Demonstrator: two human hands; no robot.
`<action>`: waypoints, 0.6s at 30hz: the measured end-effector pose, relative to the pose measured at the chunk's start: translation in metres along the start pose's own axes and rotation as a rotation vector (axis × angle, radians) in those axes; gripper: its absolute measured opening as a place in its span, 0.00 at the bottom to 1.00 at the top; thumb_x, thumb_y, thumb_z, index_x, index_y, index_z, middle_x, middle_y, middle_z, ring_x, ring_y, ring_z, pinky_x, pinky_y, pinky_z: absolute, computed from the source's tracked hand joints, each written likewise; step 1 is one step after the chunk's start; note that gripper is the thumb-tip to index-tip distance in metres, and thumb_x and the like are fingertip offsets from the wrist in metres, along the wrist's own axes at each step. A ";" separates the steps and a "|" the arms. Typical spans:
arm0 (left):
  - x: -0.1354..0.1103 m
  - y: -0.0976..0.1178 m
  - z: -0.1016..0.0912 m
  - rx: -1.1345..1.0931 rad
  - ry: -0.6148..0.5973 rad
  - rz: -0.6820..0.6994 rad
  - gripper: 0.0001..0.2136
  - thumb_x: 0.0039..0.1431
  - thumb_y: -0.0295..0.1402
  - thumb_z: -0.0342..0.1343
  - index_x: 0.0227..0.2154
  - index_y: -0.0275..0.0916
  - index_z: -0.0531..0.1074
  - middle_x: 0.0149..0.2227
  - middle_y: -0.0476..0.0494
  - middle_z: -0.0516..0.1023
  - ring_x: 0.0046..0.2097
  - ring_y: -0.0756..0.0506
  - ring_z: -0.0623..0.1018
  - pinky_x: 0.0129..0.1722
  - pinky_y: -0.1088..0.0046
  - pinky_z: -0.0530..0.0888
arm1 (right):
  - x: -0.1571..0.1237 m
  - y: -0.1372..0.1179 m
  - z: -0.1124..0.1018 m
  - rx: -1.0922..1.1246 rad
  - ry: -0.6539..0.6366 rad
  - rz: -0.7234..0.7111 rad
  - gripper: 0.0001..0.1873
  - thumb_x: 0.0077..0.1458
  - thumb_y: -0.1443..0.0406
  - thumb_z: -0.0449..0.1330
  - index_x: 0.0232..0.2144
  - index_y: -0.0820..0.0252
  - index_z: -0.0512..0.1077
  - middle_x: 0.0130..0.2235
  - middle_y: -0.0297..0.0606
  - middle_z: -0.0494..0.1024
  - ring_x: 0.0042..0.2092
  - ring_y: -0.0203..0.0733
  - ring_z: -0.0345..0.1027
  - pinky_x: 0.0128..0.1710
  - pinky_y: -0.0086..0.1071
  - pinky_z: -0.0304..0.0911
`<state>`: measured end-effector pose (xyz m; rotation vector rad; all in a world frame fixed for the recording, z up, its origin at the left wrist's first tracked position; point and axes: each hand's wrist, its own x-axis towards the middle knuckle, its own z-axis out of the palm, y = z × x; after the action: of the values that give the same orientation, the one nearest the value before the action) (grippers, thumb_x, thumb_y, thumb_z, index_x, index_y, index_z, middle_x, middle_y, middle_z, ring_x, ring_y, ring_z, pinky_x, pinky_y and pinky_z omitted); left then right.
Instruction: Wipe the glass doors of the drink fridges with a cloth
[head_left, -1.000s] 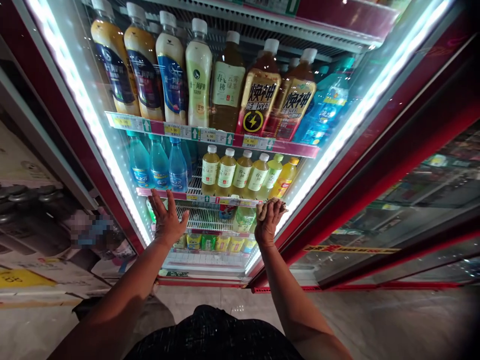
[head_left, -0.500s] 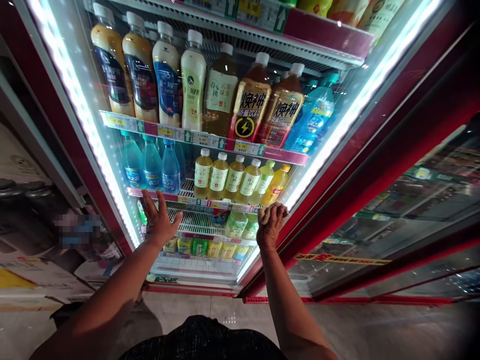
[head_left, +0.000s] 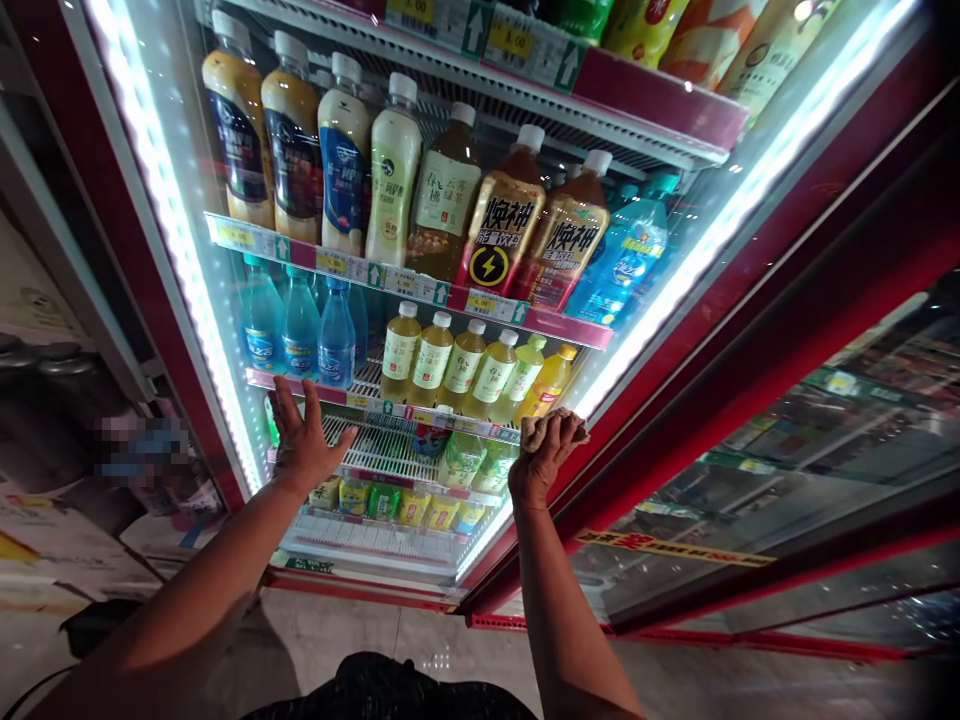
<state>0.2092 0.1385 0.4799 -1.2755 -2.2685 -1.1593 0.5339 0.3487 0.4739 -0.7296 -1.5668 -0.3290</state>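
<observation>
My left hand (head_left: 304,440) lies with fingers spread against the glass front of a lit drinks fridge, below several blue bottles (head_left: 335,345). In my right hand (head_left: 540,465) is a crumpled brownish cloth (head_left: 556,428), pressed at the right side of the glass near the red door frame (head_left: 600,430). Part of the cloth is hidden under the fingers. Just above it, behind the glass, stands a yellow bottle with an orange cap (head_left: 551,382). Beside that are several small tea bottles with pale labels (head_left: 463,362).
Larger bottles (head_left: 501,225) fill the shelf above, with price strips (head_left: 405,283) along its edge. Lower shelves hold small packs (head_left: 384,502). Another red-framed glass door (head_left: 787,470) is at the right. Dark containers and boxes (head_left: 67,540) stand at the left. Tiled floor (head_left: 360,622) lies below.
The view has tilted a little, so the shelves appear shifted. My right hand and the cloth are slightly further right against the shelves, with more cloth showing. My left hand stays spread on the glass.
</observation>
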 end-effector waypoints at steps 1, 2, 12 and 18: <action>0.000 0.000 0.000 0.000 0.005 -0.001 0.54 0.59 0.50 0.60 0.74 0.35 0.29 0.74 0.26 0.14 0.74 0.21 0.24 0.72 0.36 0.38 | 0.001 0.000 0.001 0.007 0.007 0.011 0.37 0.69 0.71 0.52 0.75 0.52 0.46 0.76 0.55 0.47 0.78 0.55 0.36 0.70 0.71 0.43; 0.000 0.001 0.001 0.001 0.010 0.000 0.54 0.59 0.50 0.60 0.74 0.35 0.29 0.74 0.26 0.14 0.74 0.21 0.24 0.72 0.36 0.38 | 0.002 -0.001 0.001 0.018 -0.001 0.001 0.37 0.69 0.71 0.51 0.74 0.52 0.46 0.76 0.55 0.47 0.78 0.54 0.36 0.70 0.71 0.43; -0.001 0.001 0.009 0.006 0.044 0.004 0.56 0.58 0.48 0.62 0.74 0.36 0.27 0.74 0.26 0.14 0.73 0.22 0.22 0.71 0.34 0.39 | 0.015 0.005 0.003 0.028 0.025 -0.018 0.36 0.70 0.69 0.53 0.75 0.50 0.46 0.76 0.54 0.48 0.78 0.53 0.36 0.70 0.71 0.43; -0.001 0.001 0.007 -0.010 0.027 -0.004 0.54 0.60 0.49 0.60 0.74 0.34 0.29 0.74 0.24 0.15 0.73 0.22 0.22 0.71 0.35 0.38 | 0.017 0.015 0.000 0.055 -0.117 -0.092 0.33 0.70 0.68 0.52 0.73 0.46 0.52 0.73 0.49 0.57 0.77 0.52 0.43 0.71 0.67 0.48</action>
<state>0.2119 0.1434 0.4757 -1.2515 -2.2494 -1.1836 0.5431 0.3642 0.4874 -0.6444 -1.7171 -0.3143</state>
